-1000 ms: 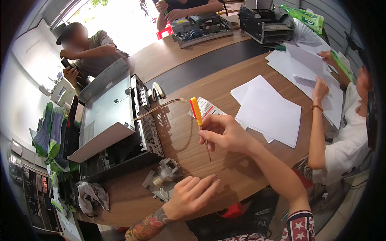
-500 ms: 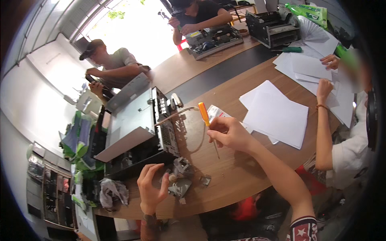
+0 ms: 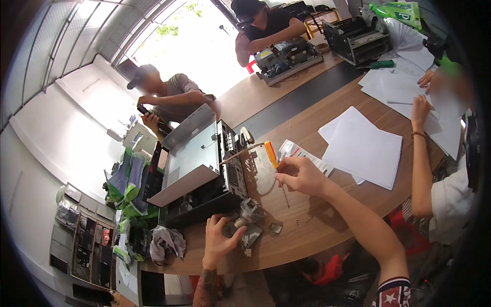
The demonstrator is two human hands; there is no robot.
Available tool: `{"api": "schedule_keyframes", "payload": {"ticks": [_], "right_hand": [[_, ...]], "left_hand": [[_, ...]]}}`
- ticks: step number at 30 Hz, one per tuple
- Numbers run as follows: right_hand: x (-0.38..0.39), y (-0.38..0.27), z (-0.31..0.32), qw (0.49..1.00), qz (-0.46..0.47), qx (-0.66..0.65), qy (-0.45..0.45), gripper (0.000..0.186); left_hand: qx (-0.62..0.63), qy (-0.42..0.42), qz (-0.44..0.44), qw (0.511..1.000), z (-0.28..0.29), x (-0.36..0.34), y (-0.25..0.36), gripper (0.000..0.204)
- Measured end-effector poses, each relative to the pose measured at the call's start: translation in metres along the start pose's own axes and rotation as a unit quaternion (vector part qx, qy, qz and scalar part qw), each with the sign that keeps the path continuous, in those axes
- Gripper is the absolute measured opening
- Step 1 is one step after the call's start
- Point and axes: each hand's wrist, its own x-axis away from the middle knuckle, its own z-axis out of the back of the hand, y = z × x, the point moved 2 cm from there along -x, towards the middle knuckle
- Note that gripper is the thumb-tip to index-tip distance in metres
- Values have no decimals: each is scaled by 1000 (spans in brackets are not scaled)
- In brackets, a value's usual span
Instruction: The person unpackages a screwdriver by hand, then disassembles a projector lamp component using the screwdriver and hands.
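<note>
In my right hand [image 3: 303, 176] is a screwdriver [image 3: 270, 153] with an orange-yellow handle, gripped where handle meets shaft. Its thin shaft slants down toward the table, the tip apart from any part. My left hand [image 3: 220, 240] is curved with thumb and fingers apart, beside a small grey metal mechanism [image 3: 250, 211] with a tan round piece; whether the fingertips touch it I cannot tell. A flat dark plate [image 3: 250, 235] lies by the thumb. Just beyond stands an opened black computer case [image 3: 232, 179], its grey metal panel [image 3: 189, 158] tilted up and a cable running out.
A small metal piece [image 3: 276, 227] and tiny screws lie on the wooden table [image 3: 317, 225]. White papers [image 3: 365, 148] and a printed packet [image 3: 302, 153] are at right. A crumpled grey cloth [image 3: 166, 243] sits at left. Three other people work around the table, near another opened machine [image 3: 289, 59].
The whole view has shifted, so the scene sits farther right. My left hand has come closer around the metal mechanism. My right hand still holds the screwdriver in much the same pose.
</note>
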Motion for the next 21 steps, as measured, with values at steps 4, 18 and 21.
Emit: {"api": "schedule_keyframes", "payload": {"ticks": [4,18,21], "right_hand": [[-3,9,3,1000,9,15,13,18],[-2,1,5,999,20,14,24,18],[-2,-1,4,999,33,0,23,16]], "left_hand": [[-80,-4,16,997,-2,-4,13,42],[-122,70,-127,982,20,-25,37,35],[-110,58,-190,974,17,-27,41,36]]}}
